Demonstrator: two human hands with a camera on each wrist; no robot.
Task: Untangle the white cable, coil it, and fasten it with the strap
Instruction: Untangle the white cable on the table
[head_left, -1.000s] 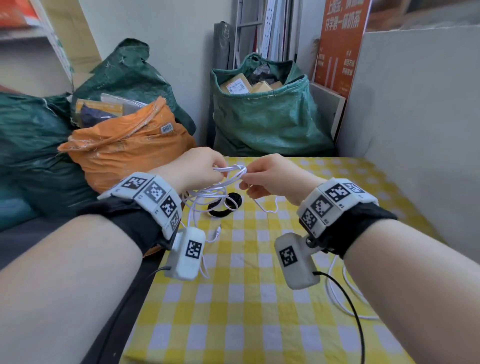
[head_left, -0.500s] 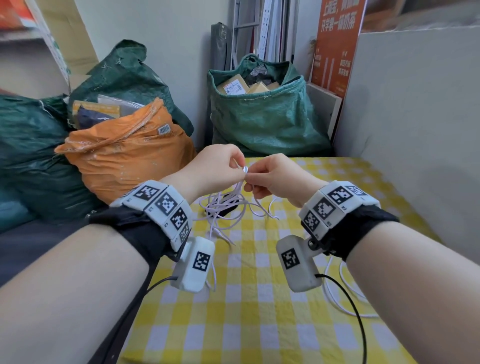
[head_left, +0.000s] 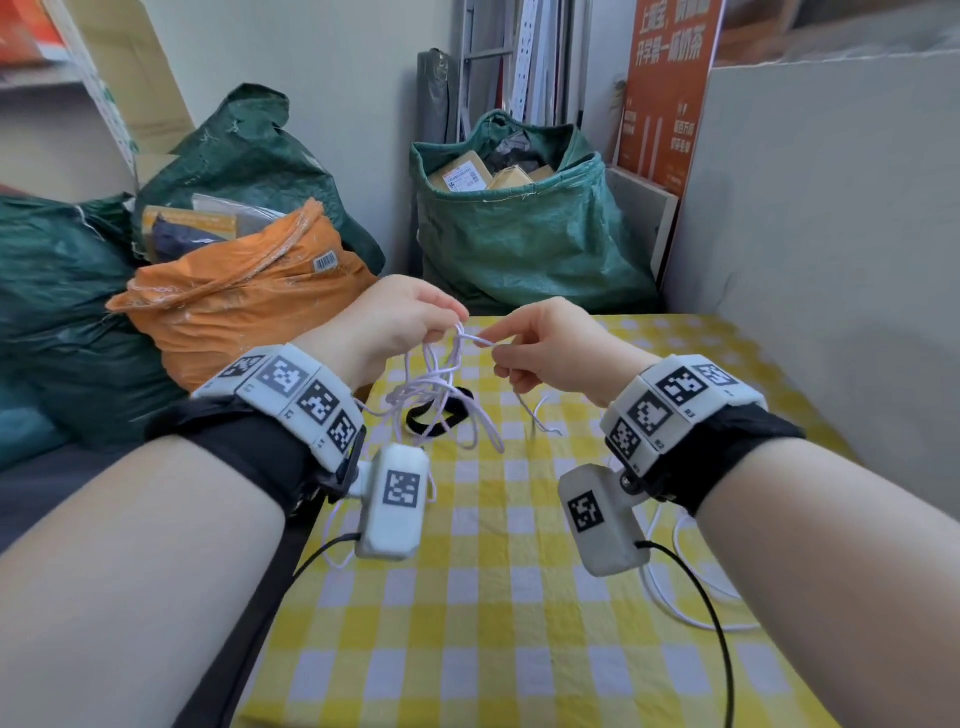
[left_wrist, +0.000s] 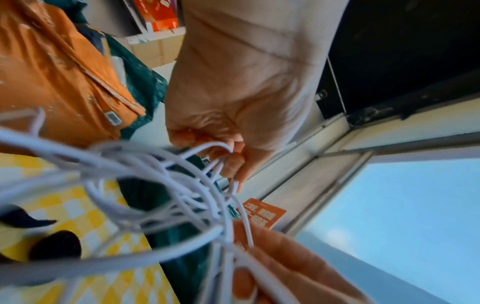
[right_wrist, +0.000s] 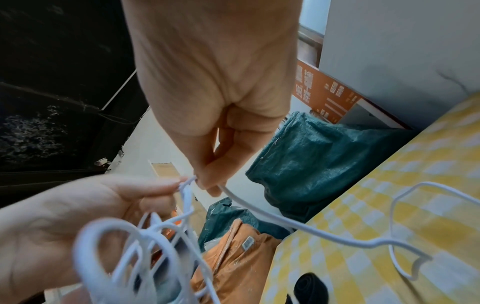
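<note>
The table (head_left: 519, 649), under a yellow checked cloth, has green sacks (head_left: 524, 228) and an orange bag (head_left: 234, 306) behind it. Above its far half both hands hold the cable (head_left: 441, 379) up in the air, most of it hanging as a loose snarl of loops below the left hand (head_left: 384, 322), one run trailing down to the cloth near the right forearm. The left hand's fingers are curled round several loops at once; the right hand (head_left: 545, 348) pinches a single strand between thumb and forefinger, just beside the left fingertips. The strap (head_left: 439, 418), a dark ring, lies flat on the cloth under the tangle, untouched.

The cable looks thin, light and limp (springy enough to hold its kinks), and likely smooth, so it should slide through crossings if drawn gently; a hard pull would probably tighten them. Best taken at one free strand close to a crossing, with the bundle held slack.

The head view alone shows the strap whole and the run by the forearm. The left wrist view shows how many loops cross; the right wrist view shows the pinch itself and the kinked strand leading from it to the table.
</note>
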